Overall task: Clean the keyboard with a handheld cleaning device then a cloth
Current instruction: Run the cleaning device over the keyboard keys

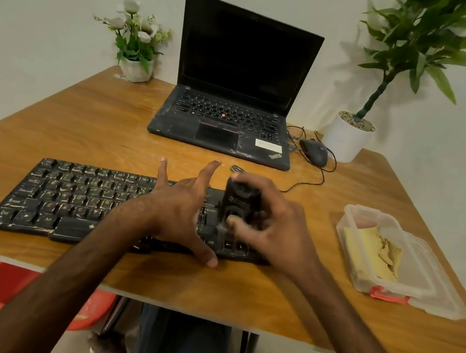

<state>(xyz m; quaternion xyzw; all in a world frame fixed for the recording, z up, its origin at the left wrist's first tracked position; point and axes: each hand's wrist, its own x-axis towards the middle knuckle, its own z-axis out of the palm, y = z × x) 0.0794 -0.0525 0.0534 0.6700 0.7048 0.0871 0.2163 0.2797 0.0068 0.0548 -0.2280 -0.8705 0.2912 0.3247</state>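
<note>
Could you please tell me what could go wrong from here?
The left hand covers the middle of the keyboard, so keys beneath may get skipped. The mouse cable runs close behind the cleaning device in the right hand and could snag. Loosened dust might land on the open laptop behind.

arms: 2 bare forearms (77,267) | legs: dark navy trousers (184,350)

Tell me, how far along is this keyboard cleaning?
Early on. Nothing looks finished: the keyboard shows pale grime on its keys. In hand: the right hand grips the black cleaning device over the keyboard's right end, while the left hand rests spread on the keys. Left: the cloth step; the yellow cloth lies in the plastic container.
</note>
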